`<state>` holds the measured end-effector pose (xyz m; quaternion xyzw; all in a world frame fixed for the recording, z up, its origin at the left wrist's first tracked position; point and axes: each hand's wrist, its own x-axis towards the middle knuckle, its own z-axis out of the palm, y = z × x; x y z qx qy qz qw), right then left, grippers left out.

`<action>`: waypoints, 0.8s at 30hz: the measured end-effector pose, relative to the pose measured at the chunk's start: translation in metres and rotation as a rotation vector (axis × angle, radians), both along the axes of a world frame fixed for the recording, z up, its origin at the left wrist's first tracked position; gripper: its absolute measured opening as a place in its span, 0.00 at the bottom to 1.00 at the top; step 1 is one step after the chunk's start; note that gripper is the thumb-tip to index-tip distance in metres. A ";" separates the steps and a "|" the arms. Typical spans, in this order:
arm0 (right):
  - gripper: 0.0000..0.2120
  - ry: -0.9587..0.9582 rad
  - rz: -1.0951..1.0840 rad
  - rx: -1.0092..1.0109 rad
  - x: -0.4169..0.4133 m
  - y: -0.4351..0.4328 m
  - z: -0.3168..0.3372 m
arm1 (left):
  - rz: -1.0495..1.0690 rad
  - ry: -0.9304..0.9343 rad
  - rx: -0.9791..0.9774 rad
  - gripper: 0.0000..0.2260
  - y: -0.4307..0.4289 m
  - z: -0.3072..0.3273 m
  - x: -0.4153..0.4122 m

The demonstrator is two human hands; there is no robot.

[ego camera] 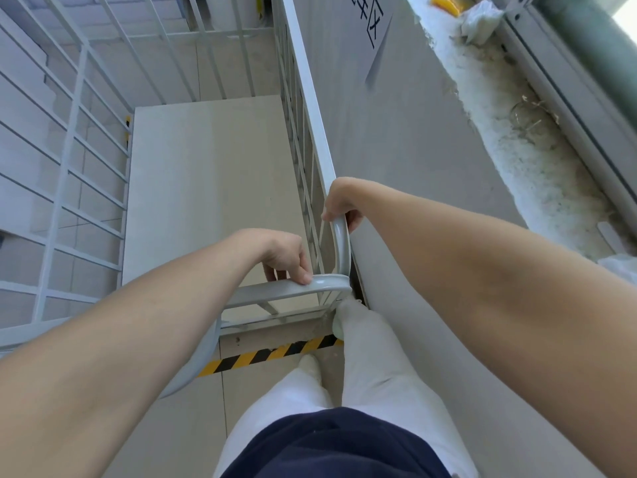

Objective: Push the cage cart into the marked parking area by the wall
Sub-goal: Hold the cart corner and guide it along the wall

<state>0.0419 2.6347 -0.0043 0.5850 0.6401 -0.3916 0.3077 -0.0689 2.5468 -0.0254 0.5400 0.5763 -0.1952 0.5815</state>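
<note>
Both hands, left hand point(284, 253) and right hand point(341, 201), gripping cage cart point(206, 188) corner rail, cart lengthwise along wall point(396, 132)

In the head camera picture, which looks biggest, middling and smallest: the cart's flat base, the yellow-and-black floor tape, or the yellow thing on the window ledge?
As they look in the head view:
1. The cart's base panel, by far the largest.
2. The striped floor tape, a thin strip.
3. The yellow object on the ledge, smallest, though it lies farther off and is cut by the frame edge, so its true size is unsure.

Warehouse, cage cart point(86, 139), hazard-striped floor tape point(269, 355)

One cage cart point(206, 188), two hands point(282, 253)
</note>
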 end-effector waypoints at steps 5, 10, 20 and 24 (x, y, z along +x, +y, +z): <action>0.23 -0.142 0.120 -0.066 -0.005 0.007 -0.007 | -0.053 0.019 -0.028 0.05 0.006 -0.002 0.004; 0.26 -0.111 0.029 -0.077 -0.005 0.012 -0.014 | -0.063 0.006 -0.005 0.08 0.005 -0.005 0.003; 0.26 -0.055 -0.010 -0.133 -0.001 0.024 -0.024 | -0.060 -0.014 0.027 0.10 0.001 -0.009 0.003; 0.27 -0.058 0.005 -0.178 -0.001 0.029 -0.026 | -0.066 -0.007 -0.009 0.10 0.004 -0.008 0.003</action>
